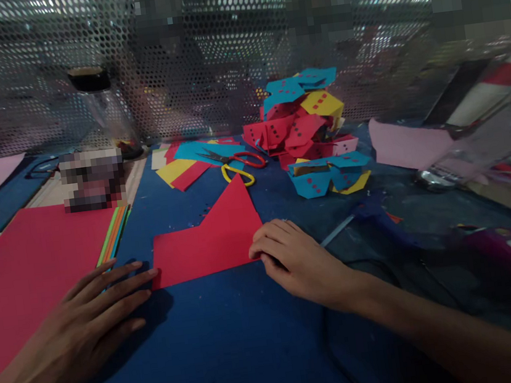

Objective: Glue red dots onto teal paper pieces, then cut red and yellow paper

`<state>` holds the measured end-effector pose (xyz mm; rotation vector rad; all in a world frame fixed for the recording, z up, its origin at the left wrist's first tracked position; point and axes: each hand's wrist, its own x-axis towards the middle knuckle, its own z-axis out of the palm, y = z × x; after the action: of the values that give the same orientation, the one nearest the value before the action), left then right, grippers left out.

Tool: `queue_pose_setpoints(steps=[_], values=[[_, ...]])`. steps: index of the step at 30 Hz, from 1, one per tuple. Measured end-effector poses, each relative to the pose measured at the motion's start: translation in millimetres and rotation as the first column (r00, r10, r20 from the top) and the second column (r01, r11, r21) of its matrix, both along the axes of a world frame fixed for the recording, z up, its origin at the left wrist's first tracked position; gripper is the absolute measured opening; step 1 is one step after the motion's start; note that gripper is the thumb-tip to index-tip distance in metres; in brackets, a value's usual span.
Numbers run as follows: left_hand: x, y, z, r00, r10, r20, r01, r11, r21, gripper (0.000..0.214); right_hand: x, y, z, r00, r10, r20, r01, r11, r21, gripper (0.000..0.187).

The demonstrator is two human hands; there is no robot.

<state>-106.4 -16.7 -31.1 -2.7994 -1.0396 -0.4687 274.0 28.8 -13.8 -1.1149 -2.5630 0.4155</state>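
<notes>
A red sheet of paper, folded with one corner pointing up, lies on the blue table. My left hand lies flat with its fingers stretched out, fingertips touching the sheet's lower left corner. My right hand rests at the sheet's lower right corner, its fingers curled and pressed down on the paper's edge. Whether they pinch the paper I cannot make out.
A stack of coloured paper with red on top lies at the left. Scissors with red and yellow handles lie behind the sheet, beside loose scraps. A pile of folded red, blue and yellow paper pieces stands before a perforated metal wall. A glue gun and clutter sit at the right.
</notes>
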Motion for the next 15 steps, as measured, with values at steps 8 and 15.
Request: queue_pose_setpoints(steps=[8,15], values=[[33.5,-0.9,18.4,0.996,0.003,0.084,-0.002,1.000,-0.007,0.034,-5.3,-0.6,2.6,0.999,-0.040,-0.017,0.039,0.999,-0.037,0.021],[81.8,17.5,19.9,0.988,-0.149,-0.042,0.143,0.982,-0.120,0.039,-16.1,-3.8,10.2,0.990,-0.137,-0.018,0.136,0.990,-0.047,0.009]])
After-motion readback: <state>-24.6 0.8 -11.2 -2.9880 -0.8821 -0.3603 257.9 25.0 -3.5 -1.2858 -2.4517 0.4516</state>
